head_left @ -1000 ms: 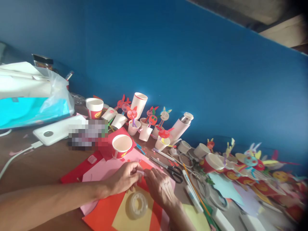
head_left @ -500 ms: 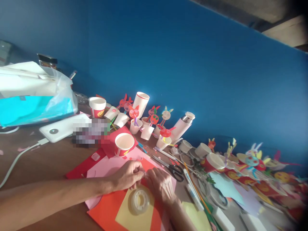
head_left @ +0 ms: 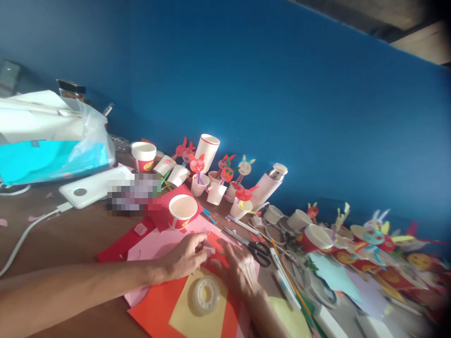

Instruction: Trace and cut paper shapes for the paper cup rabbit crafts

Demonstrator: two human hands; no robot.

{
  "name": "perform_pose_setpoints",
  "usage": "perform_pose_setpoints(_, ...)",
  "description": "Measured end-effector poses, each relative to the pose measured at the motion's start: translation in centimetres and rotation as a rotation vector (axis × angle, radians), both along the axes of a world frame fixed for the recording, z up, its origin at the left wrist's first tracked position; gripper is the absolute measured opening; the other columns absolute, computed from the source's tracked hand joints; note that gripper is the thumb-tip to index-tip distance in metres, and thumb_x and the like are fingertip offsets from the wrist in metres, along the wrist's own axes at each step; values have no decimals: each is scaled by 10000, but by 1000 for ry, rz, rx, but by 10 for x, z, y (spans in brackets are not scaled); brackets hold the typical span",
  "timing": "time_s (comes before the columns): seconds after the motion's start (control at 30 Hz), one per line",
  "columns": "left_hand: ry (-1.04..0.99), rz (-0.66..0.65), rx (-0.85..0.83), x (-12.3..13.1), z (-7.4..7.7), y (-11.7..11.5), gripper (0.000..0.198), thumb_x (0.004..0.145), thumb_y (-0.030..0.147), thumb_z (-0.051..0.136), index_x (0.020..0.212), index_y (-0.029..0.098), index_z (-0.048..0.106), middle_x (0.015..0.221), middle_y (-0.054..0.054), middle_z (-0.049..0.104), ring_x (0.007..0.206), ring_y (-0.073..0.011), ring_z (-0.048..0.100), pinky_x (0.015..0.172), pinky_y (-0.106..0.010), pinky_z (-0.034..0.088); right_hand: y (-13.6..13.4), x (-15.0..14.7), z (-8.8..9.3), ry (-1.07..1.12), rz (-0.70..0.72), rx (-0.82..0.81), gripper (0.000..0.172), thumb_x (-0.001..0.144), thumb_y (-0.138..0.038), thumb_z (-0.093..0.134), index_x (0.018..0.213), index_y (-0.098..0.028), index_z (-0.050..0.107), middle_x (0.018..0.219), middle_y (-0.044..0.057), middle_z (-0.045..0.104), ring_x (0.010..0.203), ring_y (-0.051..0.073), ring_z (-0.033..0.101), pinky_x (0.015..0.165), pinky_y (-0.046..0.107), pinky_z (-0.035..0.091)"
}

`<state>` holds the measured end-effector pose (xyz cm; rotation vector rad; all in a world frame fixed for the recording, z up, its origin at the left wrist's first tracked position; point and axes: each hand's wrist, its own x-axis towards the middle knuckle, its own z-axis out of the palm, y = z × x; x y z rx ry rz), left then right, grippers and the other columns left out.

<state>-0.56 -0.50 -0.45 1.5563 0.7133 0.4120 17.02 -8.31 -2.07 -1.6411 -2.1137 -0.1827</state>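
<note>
My left hand is closed in a pinch above the coloured paper. From its fingertips sticks out a small pale pink strip, whose kind is hard to make out. To its right my right hand is apart from the strip, fingers loosely stretched and holding nothing. Just below both hands, a roll of clear tape lies on a yellow sheet, over orange paper. Behind my left hand a white-and-red paper cup stands on red paper.
Black-handled scissors lie right of my right hand, near a pencil. Several small cups with paper animal figures stand along the blue wall, beside a pink thermos. A white power bank with a cable lies left.
My right hand has drawn away from the left, its fingers spreading. The pale pink strip now shows at my left fingertips. The left hand has hardly moved.
</note>
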Motion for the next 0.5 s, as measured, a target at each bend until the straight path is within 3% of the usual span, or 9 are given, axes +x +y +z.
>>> perform_pose_setpoints(0.17,-72,96,-120,1,8,2,200,789,367,496,862,188,441,713,20,540,507,-88,491,395,-176,356,5,13,-1,224,-51,5,198,922,-236,375,1049,-157,503,831,94,645,773,202,619,687,304,479)
perform_pose_setpoints(0.3,-91,18,-101,-2,22,1,213,786,374,519,827,177,447,692,15,547,552,-93,510,490,-199,406,7,17,-2,341,-35,-18,257,938,-240,348,1088,-178,549,848,70,659,753,174,625,675,270,498)
perform_pose_setpoints(0.4,-54,-151,194,-11,31,-10,233,835,379,465,918,176,544,798,-35,613,705,-143,570,645,-259,442,6,16,1,396,-67,-33,290,939,-273,366,1147,-178,545,763,38,653,645,150,616,607,240,498)
perform_pose_setpoints(0.5,-40,-399,686,-19,23,-31,210,840,293,455,976,221,598,874,-55,659,806,-195,593,770,-320,412,5,13,6,435,-124,-37,342,942,-264,346,1250,-168,457,721,29,634,607,146,601,582,243,498)
